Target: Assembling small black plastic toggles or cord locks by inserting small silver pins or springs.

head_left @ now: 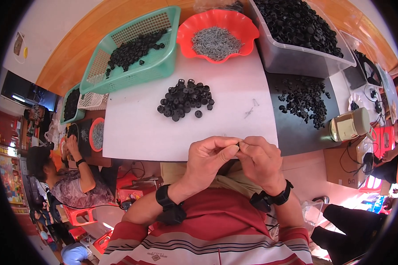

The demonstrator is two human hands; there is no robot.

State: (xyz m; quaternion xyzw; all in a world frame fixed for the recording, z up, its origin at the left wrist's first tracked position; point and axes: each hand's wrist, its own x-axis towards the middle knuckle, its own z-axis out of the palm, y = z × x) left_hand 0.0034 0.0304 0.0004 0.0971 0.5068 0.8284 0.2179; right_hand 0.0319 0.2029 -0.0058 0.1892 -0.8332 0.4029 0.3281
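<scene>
Black and mostly hidden, a small part [238, 145] seems pinched by the left hand [210, 158] and right hand [262, 160].

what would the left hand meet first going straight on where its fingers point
Probably the right hand, directly across the small black piece pinched there; whether the two hands touch is unclear.

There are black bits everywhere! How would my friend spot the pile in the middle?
Find the white work surface in front of the person, then look near its middle, closer in than the large green basket and the red scalloped bowl. There lies a loose heap of small rounded black parts. It is the only black heap resting directly on the white.
</scene>
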